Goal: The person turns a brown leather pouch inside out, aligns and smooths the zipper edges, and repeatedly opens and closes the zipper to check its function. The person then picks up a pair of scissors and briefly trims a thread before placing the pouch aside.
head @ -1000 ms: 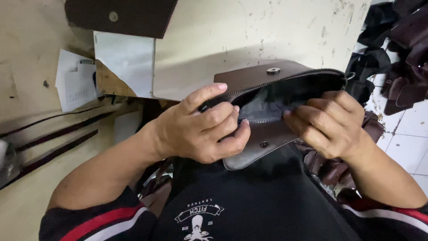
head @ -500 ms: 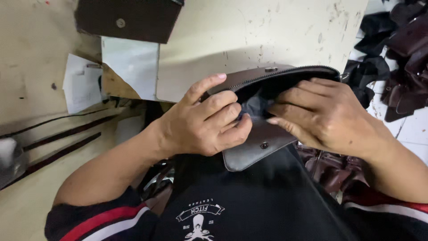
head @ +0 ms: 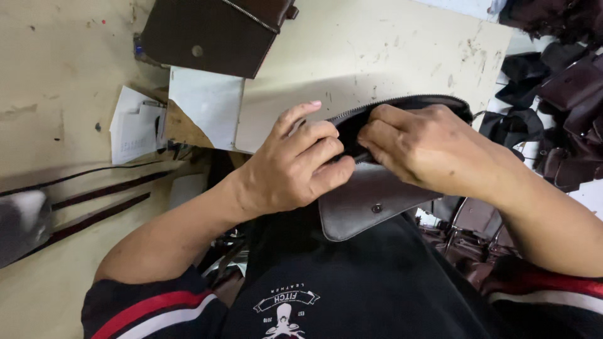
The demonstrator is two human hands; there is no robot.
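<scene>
I see the workbench [head: 377,56] filling the top of the view, pale and scuffed. On it, far edge, lies a dark brown leather bag [head: 210,34] with a zip and one snap stud. Just beside it sit a white sheet [head: 204,103] and a stack of printed papers [head: 135,125]. Dark straps [head: 94,207] run across the left side. At right, a heap of dark leather pieces [head: 565,81], off the bench.

Both forearms come in from the bottom corners, bent inward, and meet at chest height over a black shirt [head: 352,282].

Left hand [head: 292,166]: palm down, fingers curled, index raised slightly, clenched on the near left edge of a brown leather pouch [head: 370,194]. Right hand [head: 427,147]: knuckles up, fingertips tucked into the pouch mouth, pinching the lining or rim; I can't tell which, the fingers hide it.

The pouch is held in the air between bench edge and torso, tilted, mouth facing up and away. Smooth brown flap hangs down, with one small metal snap [head: 377,208]. A zipper [head: 402,102] curves along the top rim, open. Inside looks dark; contents not visible.
</scene>
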